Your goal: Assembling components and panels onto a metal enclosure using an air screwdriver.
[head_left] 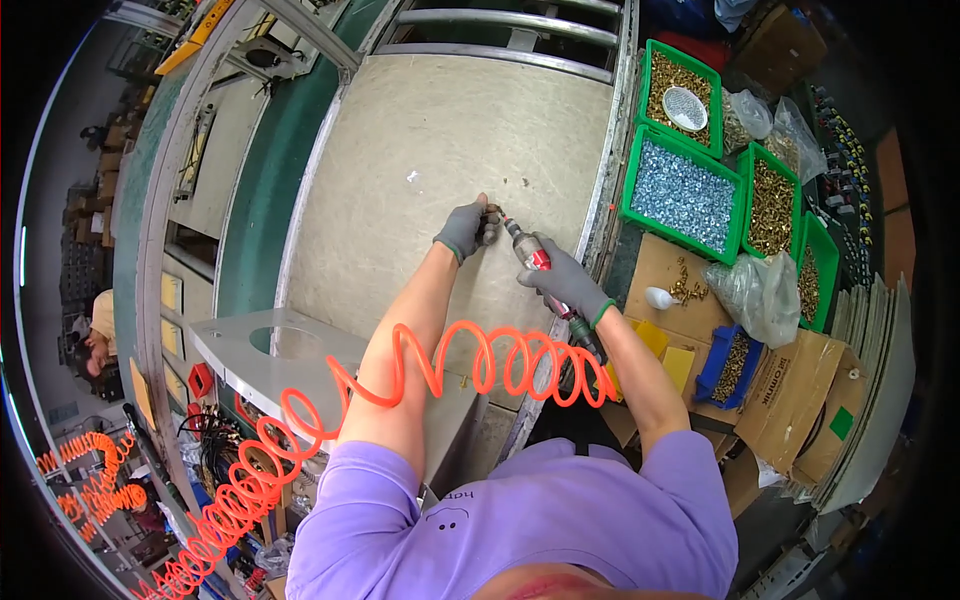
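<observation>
In a grey glove, my right hand (568, 281) is wrapped round a grey and red air screwdriver (528, 247) over the bench. Its tip points up and left, toward my other hand. My left hand (466, 229), gloved too, is closed at that tip, thumb and fingers pinched together; a small brownish piece seems to be between them, too small to name. Below the left forearm lies a grey sheet-metal part (225, 345) with a round cutout. An orange coiled air hose (480, 365) stretches across both forearms.
Green bins on the right hold silvery fasteners (683, 195) and brass fasteners (772, 208). Near them are a blue bin (722, 385), loose brass pieces on cardboard (690, 285) and clear bags (757, 300). Metal rollers (500, 50) lie beyond the bench top (390, 130). Another person (98, 340) is at far left.
</observation>
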`<state>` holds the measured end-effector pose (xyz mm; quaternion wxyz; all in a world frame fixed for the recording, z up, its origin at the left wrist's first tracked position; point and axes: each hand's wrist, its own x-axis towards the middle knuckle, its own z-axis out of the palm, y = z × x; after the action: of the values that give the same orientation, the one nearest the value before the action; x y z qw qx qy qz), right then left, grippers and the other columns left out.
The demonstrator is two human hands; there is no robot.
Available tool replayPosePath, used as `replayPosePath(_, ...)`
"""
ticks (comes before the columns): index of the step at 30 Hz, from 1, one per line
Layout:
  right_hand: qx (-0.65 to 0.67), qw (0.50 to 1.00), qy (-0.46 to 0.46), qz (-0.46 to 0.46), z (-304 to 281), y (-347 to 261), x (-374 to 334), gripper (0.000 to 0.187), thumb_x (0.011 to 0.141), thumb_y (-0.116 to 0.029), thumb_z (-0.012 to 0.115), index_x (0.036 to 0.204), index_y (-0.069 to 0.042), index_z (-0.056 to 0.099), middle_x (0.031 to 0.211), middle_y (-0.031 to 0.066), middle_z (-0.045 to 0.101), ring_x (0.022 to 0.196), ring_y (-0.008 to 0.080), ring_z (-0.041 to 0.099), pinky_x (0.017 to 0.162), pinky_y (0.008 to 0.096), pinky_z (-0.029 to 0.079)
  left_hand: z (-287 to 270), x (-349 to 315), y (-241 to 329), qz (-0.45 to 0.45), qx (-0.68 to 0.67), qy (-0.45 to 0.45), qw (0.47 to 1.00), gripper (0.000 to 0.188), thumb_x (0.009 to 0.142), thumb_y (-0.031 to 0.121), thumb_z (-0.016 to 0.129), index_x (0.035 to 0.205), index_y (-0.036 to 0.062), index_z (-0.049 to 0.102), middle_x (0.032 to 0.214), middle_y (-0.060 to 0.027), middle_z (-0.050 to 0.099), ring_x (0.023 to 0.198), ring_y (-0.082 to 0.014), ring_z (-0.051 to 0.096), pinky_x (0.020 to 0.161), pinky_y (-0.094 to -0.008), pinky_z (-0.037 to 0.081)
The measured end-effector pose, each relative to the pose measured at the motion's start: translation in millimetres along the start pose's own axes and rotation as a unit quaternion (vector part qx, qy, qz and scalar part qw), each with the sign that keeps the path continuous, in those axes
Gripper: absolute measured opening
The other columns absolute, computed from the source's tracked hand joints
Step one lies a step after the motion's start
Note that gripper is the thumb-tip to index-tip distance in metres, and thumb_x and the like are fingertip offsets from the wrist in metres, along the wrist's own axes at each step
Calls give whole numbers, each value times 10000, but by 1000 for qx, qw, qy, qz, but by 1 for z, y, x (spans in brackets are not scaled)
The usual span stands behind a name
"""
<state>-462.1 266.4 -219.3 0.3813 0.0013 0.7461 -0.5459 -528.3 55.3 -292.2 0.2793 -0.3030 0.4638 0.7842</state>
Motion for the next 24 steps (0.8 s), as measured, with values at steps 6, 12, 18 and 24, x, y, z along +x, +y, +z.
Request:
replayPosePath(6,-17,1000,-15,-14,3,-1,-3,909,664,-304,701,1405,-67,231,965,177,597,764,224,610,690,317,486,2,1,2,40,93,-7,995,247,907,252,519,881,9,561,614,-28,493,450,-113,416,402,-247,345)
replayPosePath(12,15,998,50,21,-4,7,12,922,657,-323,714,1396,-45,239,983,180,600,747,228,614,678,324,490,-14,1,9,78,10,116,990,119,860,102,504,899,9,566,667,-38,519,505,-105,448,415,-240,372)
replayPosePath(18,0,992,122,-27,-16,41,47,895,659,-311,725,1378,-30,272,963,151,597,704,196,604,630,311,489,5,1,6,54,-31,57,996,128,870,115,484,943,29,545,684,-35,519,529,-110,455,435,-227,394)
replayPosePath(24,59,995,82,-11,-12,8,17,862,688,-232,717,1384,-29,253,932,130,592,659,178,582,598,306,485,15,1,-2,33,-44,20,998,240,927,279,478,920,48,541,667,-20,508,512,-114,448,427,-224,373)
